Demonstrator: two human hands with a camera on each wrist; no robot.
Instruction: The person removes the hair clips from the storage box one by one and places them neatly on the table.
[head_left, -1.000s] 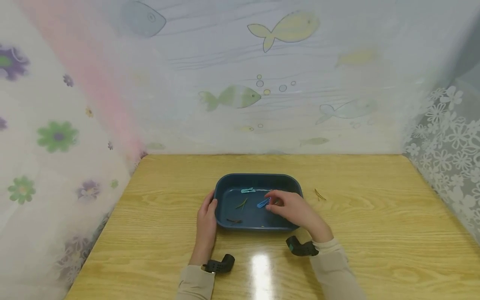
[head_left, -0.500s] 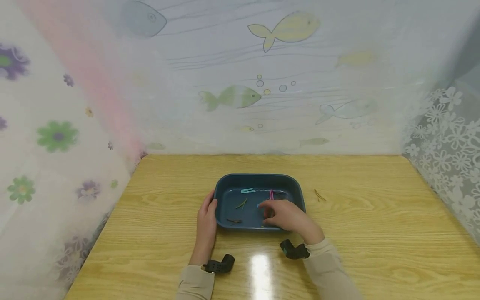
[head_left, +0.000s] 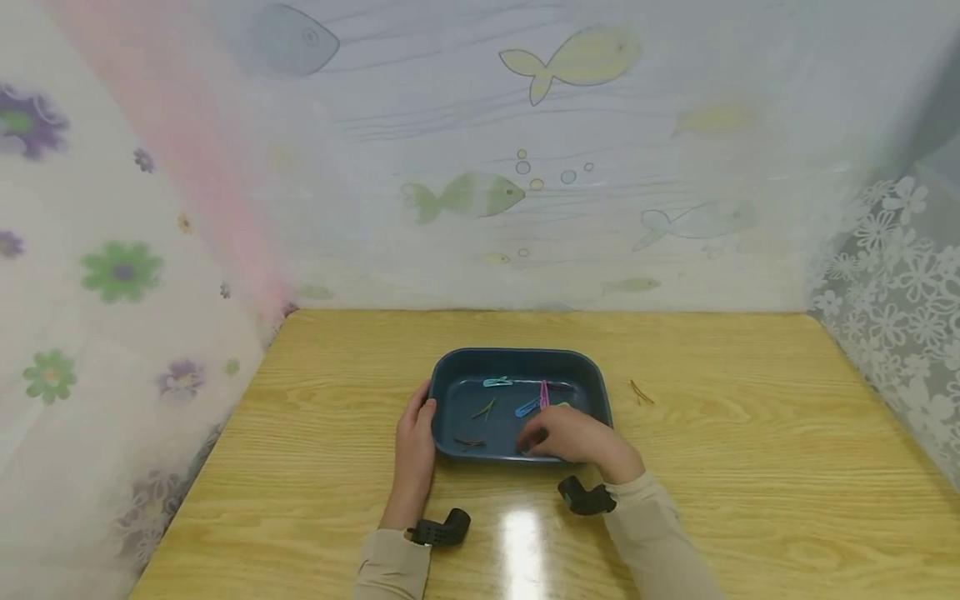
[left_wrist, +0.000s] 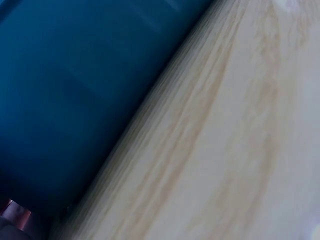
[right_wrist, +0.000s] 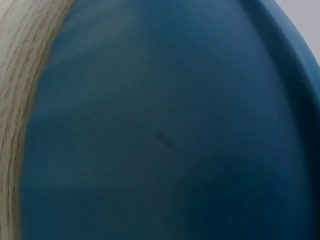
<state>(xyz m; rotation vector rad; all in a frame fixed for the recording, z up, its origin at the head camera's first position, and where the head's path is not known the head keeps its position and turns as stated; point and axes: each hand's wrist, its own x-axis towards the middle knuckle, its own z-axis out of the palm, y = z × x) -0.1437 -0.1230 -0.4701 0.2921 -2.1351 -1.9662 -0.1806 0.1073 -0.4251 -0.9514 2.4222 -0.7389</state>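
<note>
A dark blue tray (head_left: 517, 360) holds several small hair clips. My left hand (head_left: 414, 442) lies against its left wall, thumb by the rim, fingers along the outside. My right hand (head_left: 573, 433) is down inside the tray at the front right, fingers bent, fingertips near the floor by the front wall. Whether they pinch something there is hidden. Just behind them lie a blue clip (head_left: 527, 407) and a pink clip (head_left: 544, 394). Farther left are a light turquoise clip (head_left: 497, 382), a green hairpin (head_left: 483, 409) and a brown hairpin (head_left: 470, 442).
On the wooden table (head_left: 720, 433), right of the tray, lies a brown hairpin (head_left: 641, 392). A wall hanging with fish (head_left: 480, 194) stands behind the table. The left wrist view shows the tray's outer wall (left_wrist: 90, 90) close up.
My right hand has moved from over the blue and pink clips toward the tray's front wall, and its fingertips have dropped lower. Those clips now show. My left hand has stayed put.
</note>
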